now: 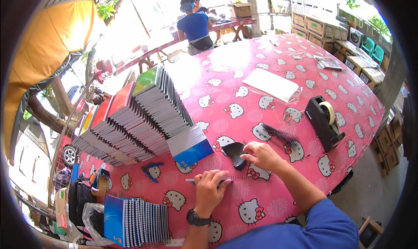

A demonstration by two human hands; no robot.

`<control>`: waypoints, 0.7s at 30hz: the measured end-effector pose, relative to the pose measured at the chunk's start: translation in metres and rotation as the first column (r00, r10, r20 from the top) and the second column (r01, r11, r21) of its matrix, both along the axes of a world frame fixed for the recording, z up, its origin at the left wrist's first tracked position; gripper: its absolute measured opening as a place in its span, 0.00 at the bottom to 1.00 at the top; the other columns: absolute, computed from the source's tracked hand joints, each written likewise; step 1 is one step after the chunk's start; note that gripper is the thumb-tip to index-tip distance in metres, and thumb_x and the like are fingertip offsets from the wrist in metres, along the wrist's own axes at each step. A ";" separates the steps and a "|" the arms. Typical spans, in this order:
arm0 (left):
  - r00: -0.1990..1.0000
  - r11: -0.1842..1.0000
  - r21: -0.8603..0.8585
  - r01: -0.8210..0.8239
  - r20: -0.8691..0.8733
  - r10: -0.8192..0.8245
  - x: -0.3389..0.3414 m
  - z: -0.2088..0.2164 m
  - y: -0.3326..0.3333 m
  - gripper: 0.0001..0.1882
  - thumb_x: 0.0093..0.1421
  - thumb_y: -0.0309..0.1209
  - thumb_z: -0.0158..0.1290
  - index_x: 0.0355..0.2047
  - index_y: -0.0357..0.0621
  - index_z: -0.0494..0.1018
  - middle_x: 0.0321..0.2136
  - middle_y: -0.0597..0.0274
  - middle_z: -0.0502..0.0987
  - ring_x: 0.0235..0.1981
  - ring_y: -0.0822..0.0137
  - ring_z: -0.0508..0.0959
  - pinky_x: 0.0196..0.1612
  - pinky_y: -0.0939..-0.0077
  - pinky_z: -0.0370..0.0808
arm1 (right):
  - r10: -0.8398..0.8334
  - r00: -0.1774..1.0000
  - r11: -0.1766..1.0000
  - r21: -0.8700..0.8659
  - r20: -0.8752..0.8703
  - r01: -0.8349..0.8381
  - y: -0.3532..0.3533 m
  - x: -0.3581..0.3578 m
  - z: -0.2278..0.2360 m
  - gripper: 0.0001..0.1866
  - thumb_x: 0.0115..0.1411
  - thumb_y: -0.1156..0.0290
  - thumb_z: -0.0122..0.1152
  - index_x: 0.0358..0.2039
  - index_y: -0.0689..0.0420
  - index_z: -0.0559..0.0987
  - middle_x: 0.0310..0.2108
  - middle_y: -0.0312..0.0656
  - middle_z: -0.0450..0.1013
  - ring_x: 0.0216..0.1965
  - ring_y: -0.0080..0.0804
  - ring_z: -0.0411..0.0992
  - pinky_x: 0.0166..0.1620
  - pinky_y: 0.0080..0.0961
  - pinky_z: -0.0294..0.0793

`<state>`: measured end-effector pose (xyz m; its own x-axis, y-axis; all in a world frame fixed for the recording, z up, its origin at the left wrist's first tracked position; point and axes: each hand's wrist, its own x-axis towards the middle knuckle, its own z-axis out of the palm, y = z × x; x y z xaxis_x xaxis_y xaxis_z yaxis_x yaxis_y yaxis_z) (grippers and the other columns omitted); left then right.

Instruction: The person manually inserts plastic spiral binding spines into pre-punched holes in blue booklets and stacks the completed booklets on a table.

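My left hand point(210, 187), a black watch on its wrist, is closed on a thin notebook point(190, 180) seen nearly edge-on. From its right end a dark spiral coil point(250, 177) stretches along the table. Up and to the right, my right hand point(261, 156) has its fingers bent together at the edge of a black curved trough-like piece point(234, 153); what they pinch, if anything, is hidden. Beyond it lies a bundle of loose black coils point(282, 135). Blue-handled pliers point(151, 171) rest left of my left hand.
Tall stacks of spiral notebooks point(143, 114) rise at left, one blue-covered notebook point(191, 151) beside them. More blue notebooks point(114, 218) stand at lower left. A black tape dispenser point(320, 120) and white sheets point(272, 83) are at right. A person in blue point(195, 28) sits beyond.
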<state>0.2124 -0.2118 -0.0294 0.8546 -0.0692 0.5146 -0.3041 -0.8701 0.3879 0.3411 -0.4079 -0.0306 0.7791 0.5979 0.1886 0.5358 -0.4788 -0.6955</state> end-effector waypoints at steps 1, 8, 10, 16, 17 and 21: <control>1.000 1.000 0.001 0.003 0.007 -0.003 0.000 0.002 0.000 0.10 0.53 0.37 0.57 0.34 0.51 0.75 0.34 0.69 0.76 0.36 0.66 0.73 0.41 0.70 0.60 | -0.049 0.999 0.990 -0.135 -0.014 0.047 -0.004 0.007 -0.005 0.21 0.55 0.54 0.59 0.38 0.60 0.74 0.36 0.47 0.74 0.42 0.42 0.71 0.46 0.36 0.69; 0.998 0.999 0.024 0.046 -0.054 -0.045 -0.003 0.009 0.001 0.12 0.53 0.36 0.57 0.39 0.53 0.73 0.40 0.68 0.74 0.39 0.68 0.73 0.41 0.70 0.60 | -0.037 0.976 0.958 -0.270 0.215 0.096 -0.001 0.005 -0.009 0.34 0.49 0.55 0.66 0.55 0.53 0.67 0.58 0.47 0.61 0.61 0.47 0.54 0.60 0.47 0.56; 0.999 1.000 -0.004 0.027 -0.038 -0.027 -0.004 0.009 0.001 0.12 0.54 0.36 0.57 0.39 0.53 0.73 0.40 0.68 0.74 0.40 0.68 0.73 0.41 0.70 0.60 | 0.068 0.974 0.951 -0.310 0.216 0.003 0.008 0.005 -0.010 0.37 0.47 0.57 0.67 0.57 0.50 0.64 0.61 0.47 0.56 0.63 0.47 0.50 0.61 0.52 0.51; 0.994 0.994 0.050 0.097 -0.056 -0.094 0.000 0.002 0.006 0.12 0.55 0.38 0.56 0.39 0.51 0.73 0.39 0.67 0.75 0.39 0.66 0.73 0.41 0.70 0.60 | 0.264 0.957 0.903 -0.379 0.117 -0.202 0.022 0.023 -0.017 0.41 0.41 0.55 0.69 0.57 0.49 0.65 0.63 0.46 0.52 0.63 0.47 0.50 0.60 0.49 0.50; 0.995 0.996 0.022 0.085 -0.052 -0.084 -0.002 0.006 0.004 0.13 0.55 0.38 0.56 0.39 0.51 0.72 0.39 0.67 0.75 0.39 0.66 0.74 0.41 0.70 0.60 | 0.251 0.966 0.898 -0.387 0.060 -0.209 0.025 0.023 -0.009 0.41 0.40 0.54 0.70 0.56 0.50 0.66 0.62 0.46 0.53 0.62 0.47 0.51 0.60 0.47 0.51; 0.996 0.996 -0.003 0.092 0.002 -0.092 -0.001 0.004 0.006 0.13 0.55 0.38 0.56 0.39 0.52 0.72 0.39 0.67 0.76 0.40 0.66 0.74 0.41 0.70 0.60 | 0.263 0.961 0.916 -0.335 0.083 -0.221 0.035 0.028 -0.024 0.43 0.37 0.50 0.71 0.54 0.52 0.67 0.60 0.49 0.55 0.60 0.47 0.54 0.59 0.44 0.54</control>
<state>0.2119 -0.2059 -0.0257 0.8436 -0.1455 0.5169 -0.3834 -0.8372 0.3901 0.3691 -0.3728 -0.0551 0.5856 0.8095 0.0415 0.7350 -0.5087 -0.4482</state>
